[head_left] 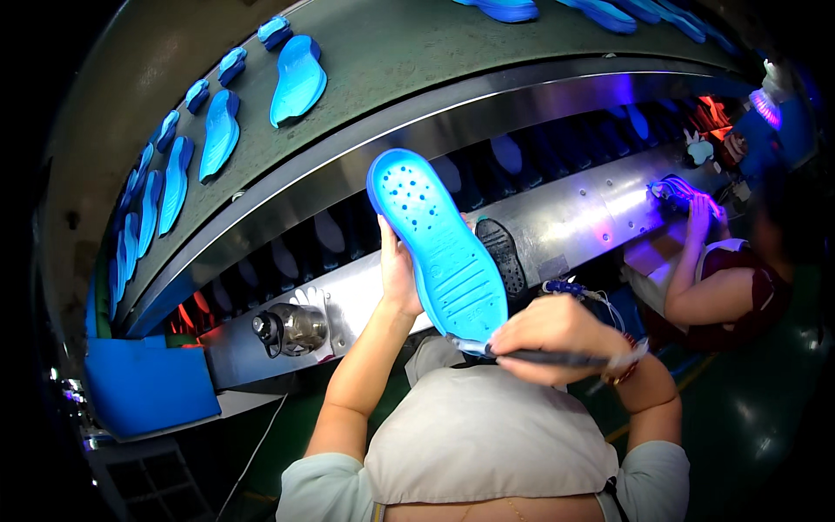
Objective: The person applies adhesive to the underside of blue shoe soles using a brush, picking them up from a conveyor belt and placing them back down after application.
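Observation:
A bright blue shoe sole (448, 261), dotted with holes at the far end and grooved lower down, stands tilted in front of me. My left hand (401, 274) grips it along its left edge; the fingers behind the sole are hidden. Against the sole's near end, my right hand (557, 339) is closed round a black-handled brush (561, 358). The brush's pale tip touches or nearly touches the rim there and is blurred. Just behind the blue sole, a black perforated sole (500, 252) lies on the metal ledge (565, 213).
Blue soles (298, 80) and smaller blue pieces (232, 65) ride on the green conveyor belt (383, 61) beyond. A metal flask (300, 329) and white gloves (315, 300) sit on the ledge at left. A co-worker (722, 278) handles something at right. Dark footwear forms line the lower level.

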Available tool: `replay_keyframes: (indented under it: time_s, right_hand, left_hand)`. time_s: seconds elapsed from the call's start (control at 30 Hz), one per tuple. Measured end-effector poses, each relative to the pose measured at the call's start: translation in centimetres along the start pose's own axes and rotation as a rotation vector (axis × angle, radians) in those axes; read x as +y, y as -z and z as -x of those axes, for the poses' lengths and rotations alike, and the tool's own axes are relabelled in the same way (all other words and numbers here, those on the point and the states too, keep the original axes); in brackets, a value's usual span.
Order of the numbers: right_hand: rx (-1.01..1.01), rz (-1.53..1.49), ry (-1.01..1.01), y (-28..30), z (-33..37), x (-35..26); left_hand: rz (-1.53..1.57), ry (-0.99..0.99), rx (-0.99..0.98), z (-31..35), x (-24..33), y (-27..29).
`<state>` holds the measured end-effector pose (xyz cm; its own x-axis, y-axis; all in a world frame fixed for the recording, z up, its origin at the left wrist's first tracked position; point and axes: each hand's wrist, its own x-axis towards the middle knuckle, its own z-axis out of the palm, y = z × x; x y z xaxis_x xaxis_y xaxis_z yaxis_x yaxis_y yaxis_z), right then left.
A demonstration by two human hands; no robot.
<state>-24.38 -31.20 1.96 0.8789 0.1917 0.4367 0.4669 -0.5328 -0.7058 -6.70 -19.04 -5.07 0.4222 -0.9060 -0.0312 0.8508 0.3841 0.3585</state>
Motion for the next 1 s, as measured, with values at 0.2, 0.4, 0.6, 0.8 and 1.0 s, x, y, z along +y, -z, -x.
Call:
replay_keyframes:
  time_s: [0.2,0.4,0.6,0.8,1.0]
  right_hand:
    - [0.349,-0.077,-0.120,0.6,-2.7,1.8]
    - [0.309,-0.288,-0.181,1.7,-0.7,1.7]
    - [-0.017,-0.379,-0.031,2.1,0.1,2.7]
    - [0.406,-1.006,-0.354,0.5,-0.7,3.1]
    - [0.359,-0.644,-0.275,-0.4,-1.2,1.3]
  left_hand:
    - [-0.010,-0.073,-0.041,-0.8,-1.4,-3.0]
    - [-0.048,-0.236,0.053,-0.3,0.9,-3.5]
    - [-0.131,-0.257,-0.013,-0.7,2.4,-4.4]
    - [-0.150,-0.306,0.041,0.7,0.5,-6.4]
    - [-0.107,-0.289,0.071,0.8,-1.4,-5.2]
